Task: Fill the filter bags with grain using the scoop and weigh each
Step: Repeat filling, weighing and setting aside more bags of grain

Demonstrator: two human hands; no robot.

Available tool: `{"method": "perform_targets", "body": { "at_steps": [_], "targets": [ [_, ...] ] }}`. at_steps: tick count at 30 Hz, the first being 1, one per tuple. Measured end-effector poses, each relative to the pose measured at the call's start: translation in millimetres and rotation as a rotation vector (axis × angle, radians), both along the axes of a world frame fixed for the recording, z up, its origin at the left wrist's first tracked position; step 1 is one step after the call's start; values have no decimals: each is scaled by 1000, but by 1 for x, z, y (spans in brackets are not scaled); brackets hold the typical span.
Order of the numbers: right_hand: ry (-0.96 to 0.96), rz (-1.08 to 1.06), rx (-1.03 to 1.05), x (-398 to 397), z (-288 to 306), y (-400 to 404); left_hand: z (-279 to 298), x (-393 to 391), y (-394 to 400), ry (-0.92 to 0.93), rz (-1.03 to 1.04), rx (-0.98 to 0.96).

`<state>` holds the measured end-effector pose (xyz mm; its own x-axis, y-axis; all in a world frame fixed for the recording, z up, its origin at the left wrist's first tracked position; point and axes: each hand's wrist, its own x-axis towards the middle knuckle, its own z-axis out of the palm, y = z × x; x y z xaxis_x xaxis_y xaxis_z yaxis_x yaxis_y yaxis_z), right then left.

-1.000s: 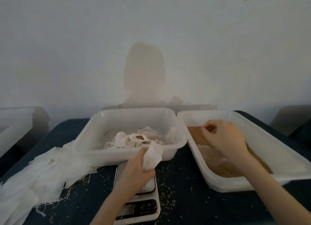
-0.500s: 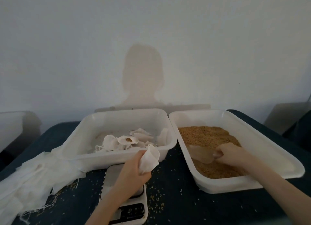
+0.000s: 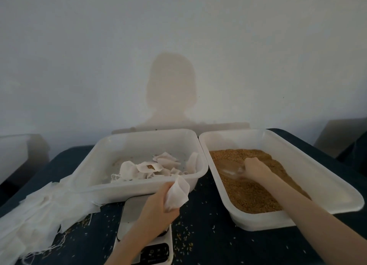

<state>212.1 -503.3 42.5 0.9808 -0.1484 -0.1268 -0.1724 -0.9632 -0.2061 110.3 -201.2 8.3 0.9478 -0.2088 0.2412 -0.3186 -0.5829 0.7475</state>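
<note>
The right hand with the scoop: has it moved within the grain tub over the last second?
Yes. The right hand came back from the grain tub's far left corner toward its middle, and the scoop now lies in the grain.

A dark blue worktop (image 3: pixel 208 243) carries two white tubs (image 3: pixel 139 187) (image 3: pixel 297 213), a scale (image 3: pixel 147 243) at lower centre, a heap of what looks like cloth (image 3: pixel 37 215) lower left, and scattered grains (image 3: pixel 183 239).

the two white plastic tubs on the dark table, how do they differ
The left white plastic tub holds a few white filter bags, its floor mostly bare; the right white plastic tub holds a bed of brown grain. The right hand reaches only into the right one. Both are rectangular and open-topped.
</note>
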Motion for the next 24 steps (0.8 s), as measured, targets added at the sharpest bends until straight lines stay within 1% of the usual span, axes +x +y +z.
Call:
{"method": "perform_targets", "body": {
  "at_steps": [7,13,17,21,24],
  "targets": [
    [3,-2,63,6,-5,6,4,8,5,-17,21,-20],
    [-14,-5,10,18,-5,15,7,15,2,-11,28,-27],
    [-32,-30,22,26,-11,23,5,13,4,-16,19,-15],
    [-39,-57,180,30,-15,13,4,12,12,-21,37,0],
    [-101,-33,272,24,-4,1,5,14,20,-24,57,7]
  ]
}}
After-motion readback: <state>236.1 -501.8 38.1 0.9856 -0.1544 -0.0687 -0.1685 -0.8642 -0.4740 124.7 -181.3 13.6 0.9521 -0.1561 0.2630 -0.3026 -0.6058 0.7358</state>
